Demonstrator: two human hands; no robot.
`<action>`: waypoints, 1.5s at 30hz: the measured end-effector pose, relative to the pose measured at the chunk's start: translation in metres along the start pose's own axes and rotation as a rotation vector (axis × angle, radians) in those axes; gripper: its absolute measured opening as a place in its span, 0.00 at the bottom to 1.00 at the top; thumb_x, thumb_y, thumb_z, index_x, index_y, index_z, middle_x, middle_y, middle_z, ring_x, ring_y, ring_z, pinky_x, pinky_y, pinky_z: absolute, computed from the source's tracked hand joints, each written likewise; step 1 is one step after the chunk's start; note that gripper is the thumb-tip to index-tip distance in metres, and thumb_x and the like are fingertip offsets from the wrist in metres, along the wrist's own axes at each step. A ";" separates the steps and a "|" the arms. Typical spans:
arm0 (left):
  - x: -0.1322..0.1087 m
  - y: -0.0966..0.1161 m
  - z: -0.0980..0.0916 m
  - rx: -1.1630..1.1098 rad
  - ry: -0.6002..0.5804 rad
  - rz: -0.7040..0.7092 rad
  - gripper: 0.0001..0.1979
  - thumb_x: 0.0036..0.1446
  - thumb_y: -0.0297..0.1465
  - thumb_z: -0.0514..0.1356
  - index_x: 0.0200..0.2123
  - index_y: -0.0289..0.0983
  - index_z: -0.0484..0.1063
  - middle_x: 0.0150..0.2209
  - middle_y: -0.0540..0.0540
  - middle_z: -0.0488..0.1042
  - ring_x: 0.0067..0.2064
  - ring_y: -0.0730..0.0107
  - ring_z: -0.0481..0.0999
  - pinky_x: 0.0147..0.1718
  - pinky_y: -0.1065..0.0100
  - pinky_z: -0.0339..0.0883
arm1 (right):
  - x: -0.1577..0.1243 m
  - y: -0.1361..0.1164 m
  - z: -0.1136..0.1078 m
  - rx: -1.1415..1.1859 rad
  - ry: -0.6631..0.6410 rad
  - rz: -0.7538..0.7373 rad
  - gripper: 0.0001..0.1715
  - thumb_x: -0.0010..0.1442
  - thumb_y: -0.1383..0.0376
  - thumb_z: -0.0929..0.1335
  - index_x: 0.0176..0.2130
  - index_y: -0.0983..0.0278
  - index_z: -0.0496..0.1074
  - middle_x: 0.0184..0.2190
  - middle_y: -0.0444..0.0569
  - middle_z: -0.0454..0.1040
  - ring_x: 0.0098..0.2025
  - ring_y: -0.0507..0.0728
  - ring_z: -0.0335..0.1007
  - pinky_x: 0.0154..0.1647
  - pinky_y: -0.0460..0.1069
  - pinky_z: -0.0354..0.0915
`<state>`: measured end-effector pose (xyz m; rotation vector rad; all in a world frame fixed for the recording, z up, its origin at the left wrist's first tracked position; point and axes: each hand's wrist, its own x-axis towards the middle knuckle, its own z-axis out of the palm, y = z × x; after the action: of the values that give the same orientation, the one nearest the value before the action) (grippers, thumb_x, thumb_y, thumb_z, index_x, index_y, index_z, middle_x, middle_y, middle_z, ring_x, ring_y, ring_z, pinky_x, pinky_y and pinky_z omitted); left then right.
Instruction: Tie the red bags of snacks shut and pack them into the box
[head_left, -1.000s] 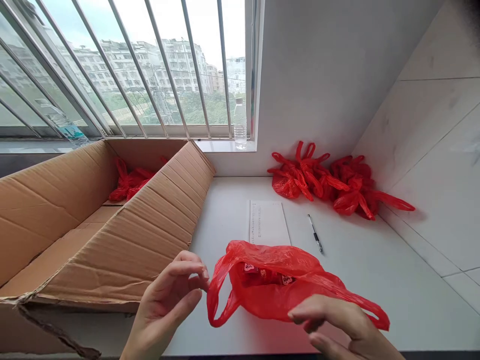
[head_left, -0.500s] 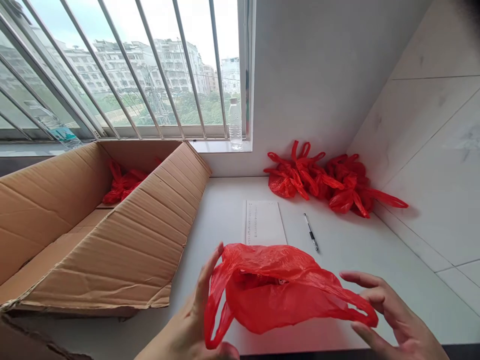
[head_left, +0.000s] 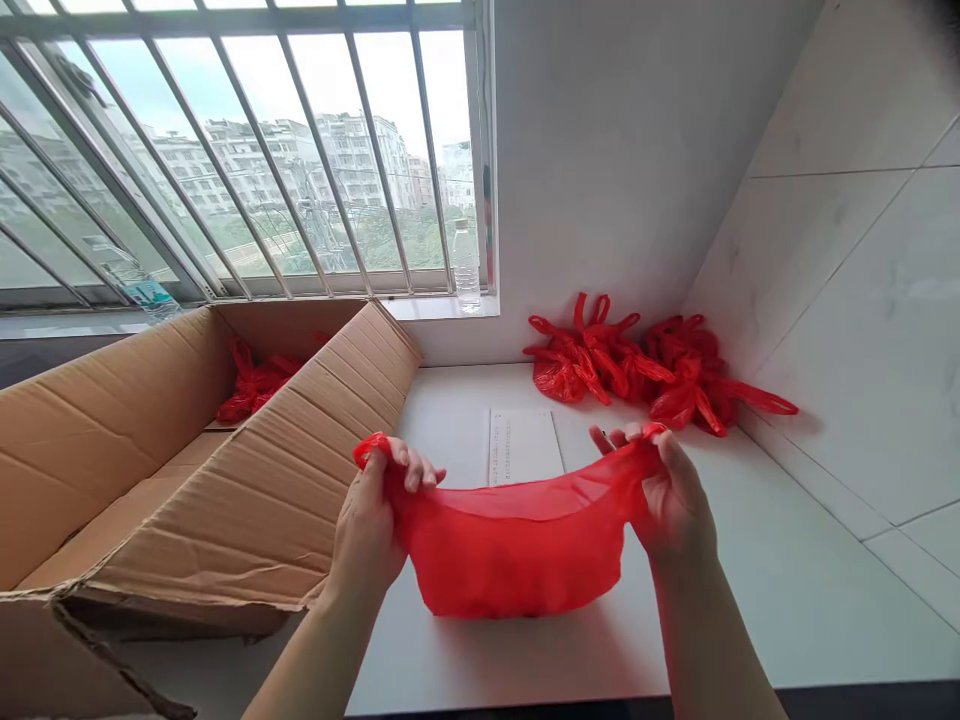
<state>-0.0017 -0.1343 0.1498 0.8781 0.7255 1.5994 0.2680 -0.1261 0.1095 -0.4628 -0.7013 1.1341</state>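
Head view: the left hand (head_left: 371, 510) and the right hand (head_left: 671, 495) each grip one handle of a red bag (head_left: 517, 545), stretching it wide just above the white bench (head_left: 787, 600). A sheet of paper (head_left: 523, 445) lies just behind the bag. Left of the bag stands an open cardboard box (head_left: 225, 490). A pile of red bags (head_left: 645, 365) sits well behind the bag by the wall.

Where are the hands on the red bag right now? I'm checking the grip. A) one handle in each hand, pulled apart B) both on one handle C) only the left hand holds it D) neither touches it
A: the left hand and the right hand each grip one handle of the red bag, stretched between them.
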 end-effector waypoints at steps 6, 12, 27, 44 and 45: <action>0.023 -0.020 0.024 0.213 -0.157 -0.044 0.18 0.62 0.48 0.59 0.36 0.37 0.69 0.20 0.58 0.51 0.21 0.79 0.49 0.21 0.78 0.57 | 0.009 0.021 0.044 -0.289 -0.333 0.120 0.29 0.59 0.51 0.72 0.57 0.50 0.66 0.55 0.49 0.69 0.37 0.54 0.74 0.41 0.54 0.74; -0.001 -0.049 0.019 0.845 -0.388 0.099 0.28 0.66 0.39 0.55 0.66 0.42 0.55 0.29 0.53 0.68 0.27 0.74 0.63 0.30 0.72 0.61 | -0.023 0.068 0.054 -0.657 -0.487 0.060 0.31 0.59 0.49 0.72 0.58 0.55 0.68 0.59 0.53 0.59 0.42 0.55 0.71 0.44 0.52 0.71; 0.042 -0.052 -0.011 0.136 -0.530 -0.529 0.26 0.62 0.38 0.63 0.62 0.44 0.66 0.34 0.49 0.71 0.33 0.72 0.70 0.43 0.66 0.64 | 0.015 0.077 0.030 -0.308 -0.479 0.320 0.16 0.58 0.55 0.74 0.33 0.61 0.68 0.22 0.37 0.65 0.21 0.46 0.54 0.22 0.44 0.54; 0.049 -0.087 -0.052 0.548 -0.589 -0.407 0.21 0.57 0.36 0.66 0.52 0.37 0.72 0.28 0.52 0.67 0.29 0.75 0.64 0.29 0.73 0.56 | 0.012 0.090 0.008 -0.464 -0.559 0.434 0.15 0.54 0.57 0.77 0.37 0.62 0.73 0.45 0.51 0.77 0.47 0.58 0.75 0.47 0.52 0.71; 0.049 -0.089 -0.050 0.570 -0.572 -0.380 0.18 0.58 0.36 0.64 0.51 0.36 0.73 0.27 0.52 0.68 0.28 0.74 0.64 0.29 0.73 0.56 | 0.011 0.092 0.008 -0.518 -0.551 0.392 0.14 0.55 0.57 0.77 0.36 0.62 0.74 0.45 0.51 0.78 0.46 0.57 0.75 0.46 0.52 0.71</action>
<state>-0.0024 -0.0695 0.0567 1.4315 0.8743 0.7425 0.2052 -0.0820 0.0575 -0.7569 -1.4497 1.4683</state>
